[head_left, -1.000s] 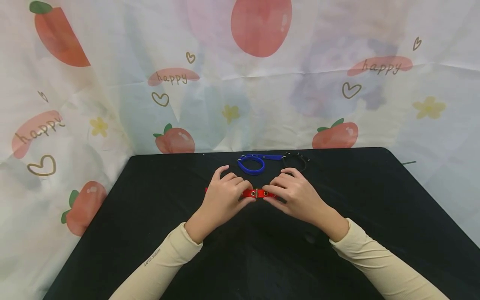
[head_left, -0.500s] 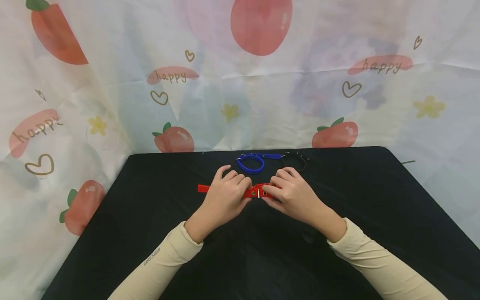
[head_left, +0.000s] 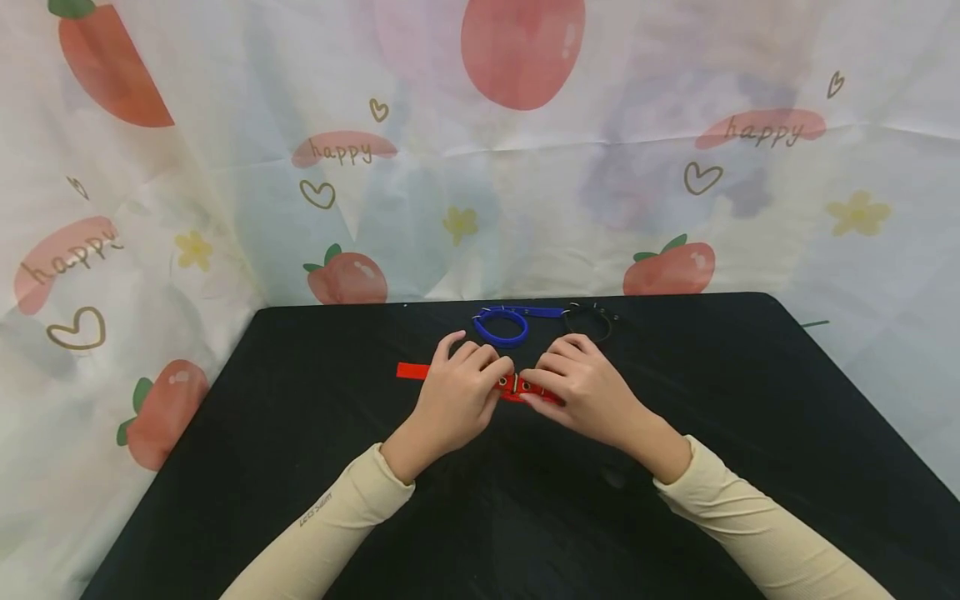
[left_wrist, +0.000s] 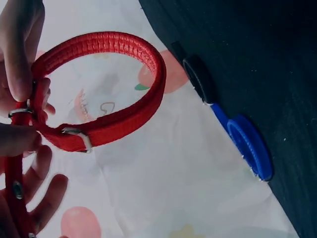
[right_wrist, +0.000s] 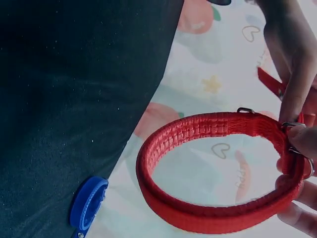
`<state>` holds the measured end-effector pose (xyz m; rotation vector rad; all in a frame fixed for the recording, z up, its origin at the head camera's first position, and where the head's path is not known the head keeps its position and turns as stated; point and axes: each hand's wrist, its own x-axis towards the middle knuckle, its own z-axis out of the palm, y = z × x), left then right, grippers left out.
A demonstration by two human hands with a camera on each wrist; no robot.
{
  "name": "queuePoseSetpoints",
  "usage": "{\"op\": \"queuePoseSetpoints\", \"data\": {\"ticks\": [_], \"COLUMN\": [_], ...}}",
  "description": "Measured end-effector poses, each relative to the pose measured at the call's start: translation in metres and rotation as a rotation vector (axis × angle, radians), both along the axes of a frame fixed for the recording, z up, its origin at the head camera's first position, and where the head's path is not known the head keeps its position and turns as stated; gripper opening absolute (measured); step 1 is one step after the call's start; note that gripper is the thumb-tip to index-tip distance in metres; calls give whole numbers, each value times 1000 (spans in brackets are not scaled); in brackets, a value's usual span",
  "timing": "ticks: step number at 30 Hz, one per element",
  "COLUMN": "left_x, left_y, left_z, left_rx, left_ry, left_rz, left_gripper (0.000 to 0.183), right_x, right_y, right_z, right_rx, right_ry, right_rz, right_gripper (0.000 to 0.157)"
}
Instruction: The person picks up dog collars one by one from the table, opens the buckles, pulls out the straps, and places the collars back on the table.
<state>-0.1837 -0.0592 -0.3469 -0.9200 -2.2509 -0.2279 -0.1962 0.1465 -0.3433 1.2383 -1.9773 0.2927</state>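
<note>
Both hands hold a red dog collar above the table, its padded band forming a loop in the wrist views. My left hand pinches the eyelet strap on the left of the metal buckle. On the buckle's other side, the thumb and fingers of my right hand grip the collar. The strap passes through the buckle, and its free end sticks out left beyond the left hand. A metal ring sits on the band. In the head view the hands hide most of the loop.
Behind the hands, near the far edge of the black-covered table, lie a blue collar and a black collar, end to end. A printed fabric curtain rises behind the table and along its left side.
The red strap's free end shows much farther out left of the left hand than a second ago. Since half a second ago, the left hand has shifted slightly right, closer to the right.
</note>
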Motion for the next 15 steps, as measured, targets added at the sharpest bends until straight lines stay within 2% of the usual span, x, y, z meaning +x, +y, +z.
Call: {"op": "queuePoseSetpoints", "data": {"ticks": [4,10,15], "left_x": [0,2,2], "left_y": [1,0,-2], "left_z": [4,6,8], "left_rx": [-17,-24,-11], "left_ry": [4,-26,-12], "left_rz": [35,-11,-9], "left_gripper": [8,21,25], "right_x": [0,0,0], "right_y": [0,0,-1], "right_z": [2,1,0], "right_rx": [-27,-43,-30], "right_ry": [7,4,-4], "right_rz": [-1,-5,-17], "right_gripper": [18,18,20]}}
